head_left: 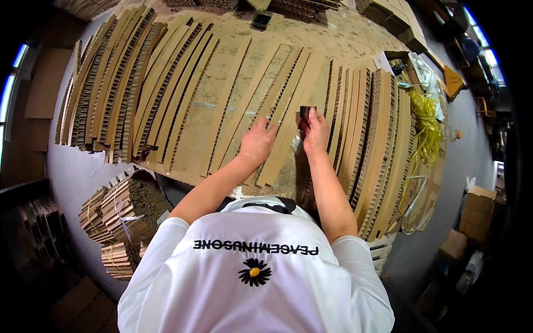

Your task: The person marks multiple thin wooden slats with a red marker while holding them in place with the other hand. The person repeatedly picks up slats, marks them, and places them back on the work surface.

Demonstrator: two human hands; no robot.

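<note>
My right hand (315,133) is closed round a small dark block (304,112), held up over the table; the block's exact kind is not clear. To its left, my left hand (257,143) reaches onto a honeycomb cardboard strip (278,95), thumb apart from the slightly bent fingers. Another long cardboard strip (294,119) lies between the two hands, running away from me. More strips, such as a tan one (226,114) on the left, lie spaced out on the cardboard-covered tabletop (219,72).
Honeycomb strips stand in a dense row (114,83) at the left and another row (377,144) at the right. Yellow plastic strapping (425,130) hangs at the right edge. Tied cardboard bundles (125,211) sit below the table's left front. A black container (261,20) stands far back.
</note>
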